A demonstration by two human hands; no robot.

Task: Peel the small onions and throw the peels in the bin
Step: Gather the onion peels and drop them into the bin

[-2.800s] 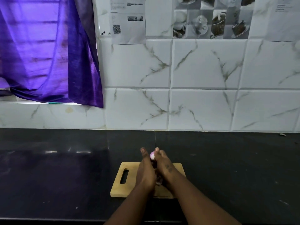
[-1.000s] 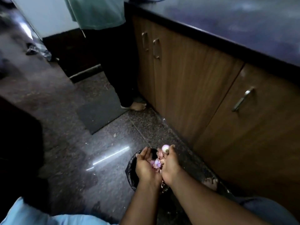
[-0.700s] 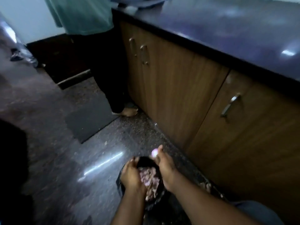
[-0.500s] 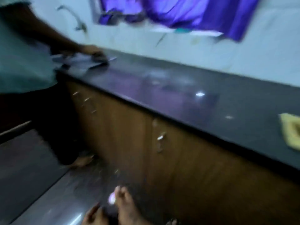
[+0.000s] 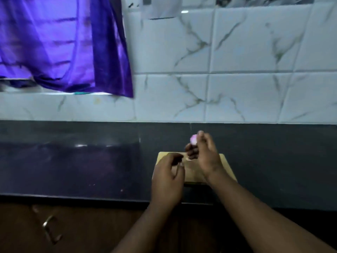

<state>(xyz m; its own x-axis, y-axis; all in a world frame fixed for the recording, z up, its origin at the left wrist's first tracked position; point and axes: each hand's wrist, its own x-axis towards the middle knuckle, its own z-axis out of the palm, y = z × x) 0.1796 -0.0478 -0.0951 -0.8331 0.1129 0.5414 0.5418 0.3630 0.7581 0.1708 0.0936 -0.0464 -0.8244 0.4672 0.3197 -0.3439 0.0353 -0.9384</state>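
**Peeled onion held over the board, other hand free**

From where I stand, the purple curtain hangs at the far left over a window, above the dark counter. A metal cabinet handle shows low on the left, under the counter edge. Moving along, the left hand hovers above the near corner of the wooden cutting board, fingers loosely curled and holding nothing. Just beside it the right hand is raised over the board, pinching a small pale-pink onion at its fingertips. The onion looks peeled, though blur hides the detail. I'd judge the step is setting it down or checking it for leftover skin: best to turn it slowly in the fingertips, let the free hand pick off any flakes, and keep both hands over the board so scraps gather there. Behind and to the right runs a white marbled tile wall, with papers stuck near the top
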